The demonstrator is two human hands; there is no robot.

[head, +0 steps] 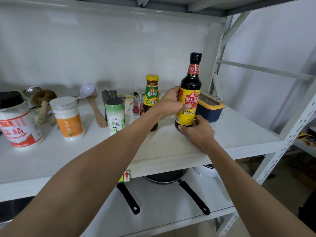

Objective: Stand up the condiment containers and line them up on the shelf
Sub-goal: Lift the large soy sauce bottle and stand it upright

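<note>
A tall dark soy sauce bottle [190, 89] with a yellow and red label stands upright on the white shelf [171, 147]. My left hand [171, 101] grips its middle from the left. My right hand [198, 130] holds its base. To the left stand a smaller sauce bottle with a yellow cap [151, 93], a green and white canister [115, 115], a white jar with an orange label [69, 118] and a big jar with a black lid and red label [16, 120], all upright in a rough row.
Behind the row lie a white ladle [88, 91], a wooden spatula [95, 110], a brush [43, 100] and other utensils. A blue and yellow box [209, 107] sits right of the soy bottle. Pans [164, 178] rest on the lower shelf. A shelf post [220, 53] rises at right.
</note>
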